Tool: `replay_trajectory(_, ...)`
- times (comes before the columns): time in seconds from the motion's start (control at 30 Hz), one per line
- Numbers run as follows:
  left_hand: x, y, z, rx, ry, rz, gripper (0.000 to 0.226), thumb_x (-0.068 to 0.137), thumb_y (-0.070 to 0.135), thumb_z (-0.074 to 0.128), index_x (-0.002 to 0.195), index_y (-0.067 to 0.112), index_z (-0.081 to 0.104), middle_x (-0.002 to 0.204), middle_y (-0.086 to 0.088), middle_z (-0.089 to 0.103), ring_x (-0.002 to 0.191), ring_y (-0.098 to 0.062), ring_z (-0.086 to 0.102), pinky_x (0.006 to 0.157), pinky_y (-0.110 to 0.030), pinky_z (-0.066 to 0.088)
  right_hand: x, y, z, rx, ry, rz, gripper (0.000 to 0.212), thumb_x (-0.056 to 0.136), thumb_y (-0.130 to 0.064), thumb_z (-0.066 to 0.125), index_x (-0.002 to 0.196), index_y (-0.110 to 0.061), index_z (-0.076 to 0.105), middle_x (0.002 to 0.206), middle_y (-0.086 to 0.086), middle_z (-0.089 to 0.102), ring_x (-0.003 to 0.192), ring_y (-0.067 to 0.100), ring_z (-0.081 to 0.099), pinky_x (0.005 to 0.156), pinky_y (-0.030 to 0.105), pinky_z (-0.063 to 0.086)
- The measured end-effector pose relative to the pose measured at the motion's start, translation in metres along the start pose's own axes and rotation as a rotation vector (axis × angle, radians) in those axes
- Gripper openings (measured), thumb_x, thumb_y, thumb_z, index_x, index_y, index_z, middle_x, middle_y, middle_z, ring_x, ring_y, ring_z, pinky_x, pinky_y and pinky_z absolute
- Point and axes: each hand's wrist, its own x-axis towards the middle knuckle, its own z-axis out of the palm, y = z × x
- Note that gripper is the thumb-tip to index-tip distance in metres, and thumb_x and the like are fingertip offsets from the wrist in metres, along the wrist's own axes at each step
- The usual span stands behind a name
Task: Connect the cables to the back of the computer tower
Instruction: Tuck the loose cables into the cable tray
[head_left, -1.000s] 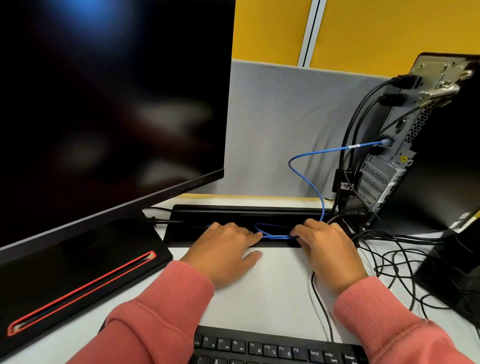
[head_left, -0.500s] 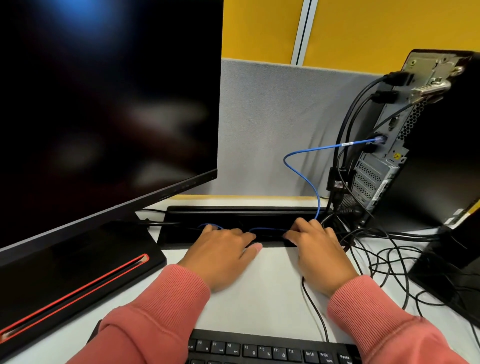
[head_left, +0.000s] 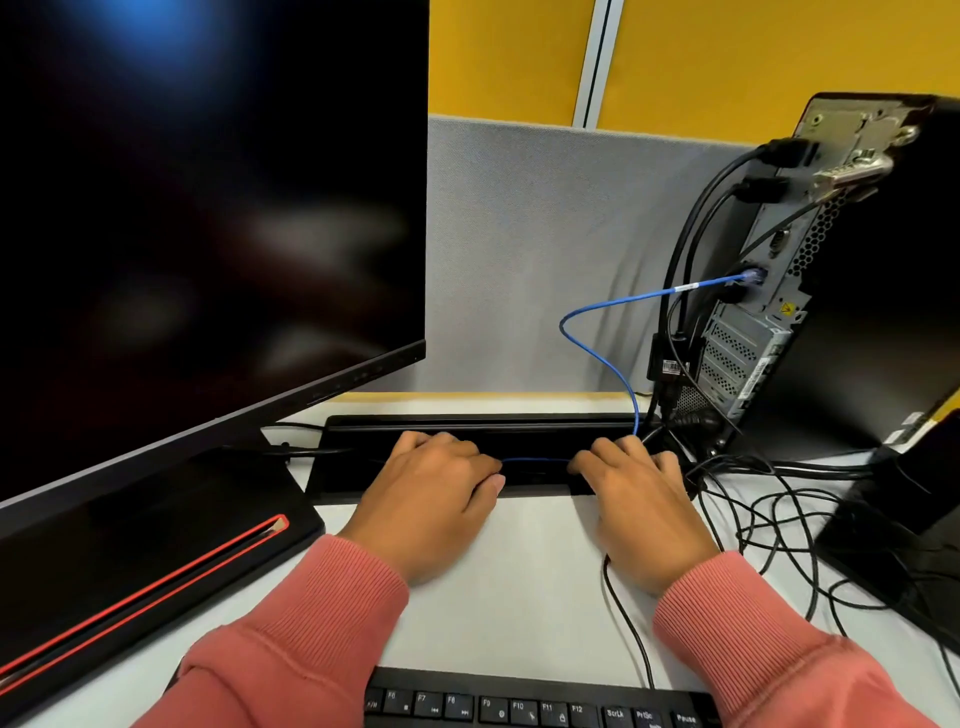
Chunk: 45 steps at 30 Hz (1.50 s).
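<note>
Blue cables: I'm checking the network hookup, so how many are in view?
1. The blue cable runs from the tower down into the desk tray, between both hands.

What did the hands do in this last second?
Both hands, left hand and right hand, pressed the blue cable down into the black cable tray; its loop between them flattened to a short stretch. The cable's plug in the computer tower stayed put.
</note>
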Motion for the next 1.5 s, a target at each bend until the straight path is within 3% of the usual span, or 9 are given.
replay_trajectory(0.23,0.0,0.006,0.004,0.103,-0.164,-0.072,0.048,0.107,0.052,0.019,0.133,0.035,0.055,0.113,0.01,0.067,0.107,-0.015,0.057,0.103,-0.04,0.032,-0.002,0.001,-0.003,-0.142,0.039,0.033,0.042,0.086,-0.012,0.04,0.114,-0.033,0.062,0.111,-0.011,0.045,0.114,0.017,0.042,0.093,0.036,0.028)
replay_trajectory(0.37,0.0,0.009,0.006,0.184,-0.188,-0.115,0.051,0.106,0.055,0.014,0.127,0.034,0.055,0.108,0.008,0.067,0.105,-0.019,0.059,0.101,-0.045,0.033,-0.002,0.004,0.0,-0.164,0.062,0.046,0.036,0.079,-0.007,0.047,0.1,-0.03,0.066,0.095,-0.01,0.052,0.103,0.017,0.051,0.09,0.036,0.031)
replay_trajectory(0.57,-0.002,0.006,0.005,0.206,-0.171,-0.095,0.051,0.107,0.052,0.013,0.138,0.034,0.049,0.115,0.009,0.065,0.106,-0.019,0.058,0.1,-0.045,0.032,0.002,0.01,0.013,-0.278,0.041,0.036,0.02,0.058,-0.01,0.064,0.066,-0.028,0.059,0.066,-0.011,0.051,0.082,0.02,0.055,0.074,0.041,0.03)
replay_trajectory(0.8,-0.003,0.004,-0.003,0.09,-0.046,-0.06,0.041,0.107,0.048,0.021,0.129,0.034,0.053,0.108,0.013,0.062,0.105,-0.013,0.053,0.103,-0.039,0.029,0.009,0.003,0.001,-0.275,-0.102,0.055,0.032,0.08,-0.009,0.052,0.104,-0.031,0.054,0.095,-0.012,0.058,0.111,0.015,0.044,0.083,0.041,0.021)
replay_trajectory(0.97,-0.002,0.004,-0.002,0.079,-0.078,-0.018,0.043,0.107,0.046,0.027,0.132,0.033,0.059,0.119,0.013,0.058,0.112,-0.014,0.052,0.104,-0.036,0.031,0.013,0.004,-0.013,-0.147,-0.125,0.059,0.041,0.083,-0.002,0.045,0.11,-0.032,0.055,0.093,-0.009,0.061,0.111,0.015,0.044,0.083,0.038,0.018)
replay_trajectory(1.13,0.0,0.005,0.001,0.047,-0.198,-0.041,0.047,0.106,0.052,0.025,0.135,0.034,0.057,0.126,0.009,0.057,0.118,-0.017,0.053,0.117,-0.043,0.025,0.006,0.006,-0.015,0.041,0.085,0.047,0.035,0.092,-0.012,0.05,0.116,-0.036,0.049,0.093,-0.012,0.062,0.093,0.014,0.057,0.085,0.036,0.027)
replay_trajectory(1.23,0.0,0.007,0.0,0.009,-0.236,-0.076,0.047,0.106,0.054,0.024,0.136,0.034,0.055,0.126,0.008,0.057,0.119,-0.017,0.056,0.122,-0.046,0.021,0.004,0.002,-0.009,0.025,0.035,-0.025,0.05,0.092,-0.009,0.05,0.129,-0.043,0.053,0.112,-0.018,0.053,0.103,0.011,0.052,0.085,0.037,0.028)
replay_trajectory(1.37,0.0,0.009,-0.003,0.016,-0.282,-0.11,0.049,0.107,0.054,0.022,0.138,0.034,0.053,0.128,0.006,0.056,0.12,-0.02,0.057,0.122,-0.051,0.018,0.004,0.001,-0.002,0.029,-0.053,-0.025,0.055,0.096,-0.006,0.045,0.136,-0.041,0.056,0.107,-0.018,0.045,0.103,0.009,0.044,0.081,0.034,0.018)
replay_trajectory(1.5,0.002,0.009,-0.002,0.03,-0.317,-0.13,0.051,0.106,0.055,0.019,0.138,0.033,0.052,0.13,0.005,0.054,0.121,-0.022,0.057,0.121,-0.056,0.015,0.008,-0.004,-0.004,0.031,-0.145,0.003,0.07,0.09,0.002,0.043,0.15,-0.033,0.044,0.112,-0.008,0.038,0.107,0.016,0.047,0.095,0.038,0.029)
